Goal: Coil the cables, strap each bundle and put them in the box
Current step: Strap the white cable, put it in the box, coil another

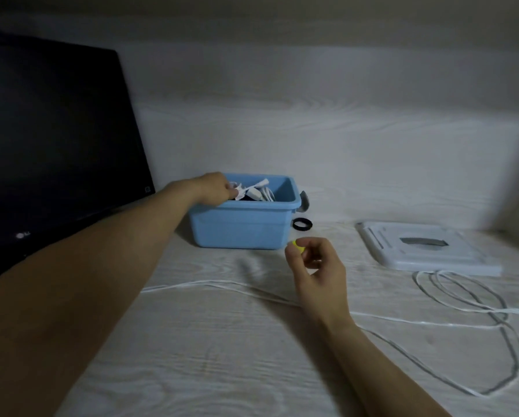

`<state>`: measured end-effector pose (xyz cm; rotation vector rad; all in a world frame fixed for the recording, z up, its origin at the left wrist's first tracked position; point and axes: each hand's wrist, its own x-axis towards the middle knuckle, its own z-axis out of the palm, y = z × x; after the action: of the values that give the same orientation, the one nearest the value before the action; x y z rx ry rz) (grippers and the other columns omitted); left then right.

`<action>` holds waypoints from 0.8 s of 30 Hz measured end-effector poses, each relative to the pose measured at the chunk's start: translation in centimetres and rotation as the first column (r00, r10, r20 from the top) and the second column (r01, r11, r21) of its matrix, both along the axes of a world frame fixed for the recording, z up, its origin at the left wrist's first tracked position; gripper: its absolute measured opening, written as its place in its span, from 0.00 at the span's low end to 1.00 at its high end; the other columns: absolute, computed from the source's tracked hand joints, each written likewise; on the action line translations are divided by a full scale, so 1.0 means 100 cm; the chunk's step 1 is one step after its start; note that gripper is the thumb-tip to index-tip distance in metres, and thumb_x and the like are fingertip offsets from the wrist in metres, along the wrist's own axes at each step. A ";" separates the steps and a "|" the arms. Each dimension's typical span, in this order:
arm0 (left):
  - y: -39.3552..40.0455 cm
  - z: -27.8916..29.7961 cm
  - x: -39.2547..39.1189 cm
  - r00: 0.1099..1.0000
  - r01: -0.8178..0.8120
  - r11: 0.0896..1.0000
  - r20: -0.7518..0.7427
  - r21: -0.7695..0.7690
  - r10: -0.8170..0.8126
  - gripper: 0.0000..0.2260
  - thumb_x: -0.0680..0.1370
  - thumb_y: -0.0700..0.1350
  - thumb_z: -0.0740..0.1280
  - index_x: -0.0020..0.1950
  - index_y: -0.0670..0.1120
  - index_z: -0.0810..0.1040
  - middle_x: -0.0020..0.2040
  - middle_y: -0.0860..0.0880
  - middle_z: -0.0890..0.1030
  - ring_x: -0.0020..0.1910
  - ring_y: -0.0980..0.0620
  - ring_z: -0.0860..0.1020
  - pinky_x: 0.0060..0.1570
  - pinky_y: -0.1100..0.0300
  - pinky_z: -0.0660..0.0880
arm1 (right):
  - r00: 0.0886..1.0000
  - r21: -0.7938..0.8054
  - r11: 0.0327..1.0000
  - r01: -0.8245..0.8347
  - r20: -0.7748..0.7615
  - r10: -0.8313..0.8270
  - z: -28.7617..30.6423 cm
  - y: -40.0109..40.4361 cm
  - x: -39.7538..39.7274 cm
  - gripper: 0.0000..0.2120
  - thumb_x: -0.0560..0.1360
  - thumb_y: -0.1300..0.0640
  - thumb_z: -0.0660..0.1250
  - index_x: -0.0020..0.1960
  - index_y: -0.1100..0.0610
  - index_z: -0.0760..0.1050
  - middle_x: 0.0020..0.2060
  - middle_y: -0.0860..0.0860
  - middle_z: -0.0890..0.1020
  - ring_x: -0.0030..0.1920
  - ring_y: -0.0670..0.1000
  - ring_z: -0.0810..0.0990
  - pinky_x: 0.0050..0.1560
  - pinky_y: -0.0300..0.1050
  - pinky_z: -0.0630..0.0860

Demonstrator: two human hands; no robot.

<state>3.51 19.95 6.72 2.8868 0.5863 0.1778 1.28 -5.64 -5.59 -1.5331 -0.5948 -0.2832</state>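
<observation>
Blue box [240, 228] on the tabletop [222, 341], holding white cables [259, 191] piled inside. The left hand [214, 188] reaches over the box's left rim, fingers curled on the white cables. The right hand [315, 266], near the box's front right corner, pinches a small yellow piece [297, 245]. A loose white cable [432, 323] trails uncoiled across the tabletop; a black ring [302, 224] lies beside the box.

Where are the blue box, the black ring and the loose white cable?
blue box [240, 228]: head view, on its front wall.
black ring [302, 224]: head view, on its band, right of the box.
white cable [402, 319]: head view, on a straight run across the desk.
</observation>
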 end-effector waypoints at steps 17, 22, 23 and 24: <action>-0.011 0.008 0.009 0.996 0.094 0.994 0.011 -0.062 -0.093 0.22 0.76 0.53 0.70 0.69 0.52 0.73 0.66 0.45 0.74 0.60 0.46 0.74 0.61 0.54 0.69 | 0.998 -0.093 0.994 -0.052 -0.040 0.048 -0.003 0.002 -0.002 0.07 0.75 0.61 0.72 0.50 0.55 0.75 0.30 0.48 0.72 0.31 0.42 0.71 0.36 0.32 0.69; -0.014 0.008 0.024 1.000 0.002 1.000 0.026 0.020 -0.003 0.28 0.76 0.53 0.71 0.73 0.46 0.68 0.71 0.44 0.71 0.66 0.43 0.72 0.64 0.52 0.69 | 0.998 -0.121 0.992 -0.049 -0.039 0.045 -0.005 0.003 0.001 0.07 0.75 0.61 0.71 0.50 0.54 0.75 0.28 0.47 0.71 0.30 0.43 0.70 0.35 0.32 0.69; -0.011 0.007 0.026 0.999 -0.019 0.999 0.039 0.034 0.018 0.28 0.76 0.51 0.71 0.73 0.46 0.67 0.71 0.43 0.71 0.66 0.43 0.72 0.63 0.53 0.70 | 0.998 -0.124 0.991 -0.050 -0.039 0.045 -0.005 0.002 0.001 0.07 0.75 0.61 0.71 0.50 0.54 0.75 0.28 0.47 0.71 0.30 0.43 0.70 0.35 0.32 0.69; -0.010 0.006 0.028 0.998 -0.036 0.999 0.043 0.037 0.035 0.26 0.77 0.49 0.70 0.72 0.45 0.67 0.70 0.43 0.71 0.65 0.43 0.73 0.62 0.53 0.71 | 0.998 -0.126 0.991 -0.049 -0.034 0.045 -0.005 0.002 0.002 0.07 0.75 0.61 0.71 0.50 0.54 0.75 0.28 0.47 0.71 0.30 0.43 0.70 0.35 0.32 0.69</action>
<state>6.33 18.93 7.27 2.9023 0.6336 0.2572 1.49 -5.42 -6.13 -1.6407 -0.6334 -0.1873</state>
